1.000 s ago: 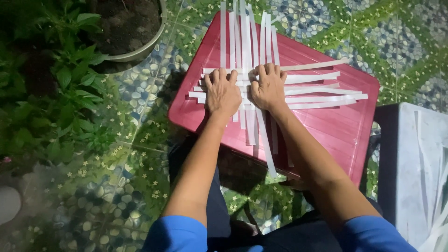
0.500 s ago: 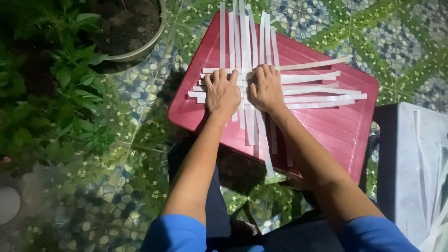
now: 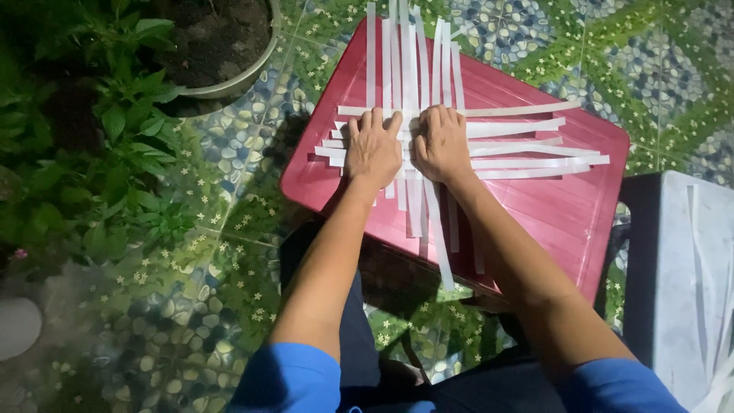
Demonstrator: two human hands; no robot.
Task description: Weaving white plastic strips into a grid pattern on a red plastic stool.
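Where the crossed white paper strips (image 3: 428, 145) lie woven on the red square plastic stool top (image 3: 550, 206), the left hand (image 3: 373, 149) and right hand (image 3: 442, 145) press flat, fingers together, pinching nothing, above patterned pebble tiles (image 3: 229, 153).

A round soil-filled pot (image 3: 229, 46) and leafy plants (image 3: 99, 153) sit on patterned floor tiles (image 3: 191, 329).
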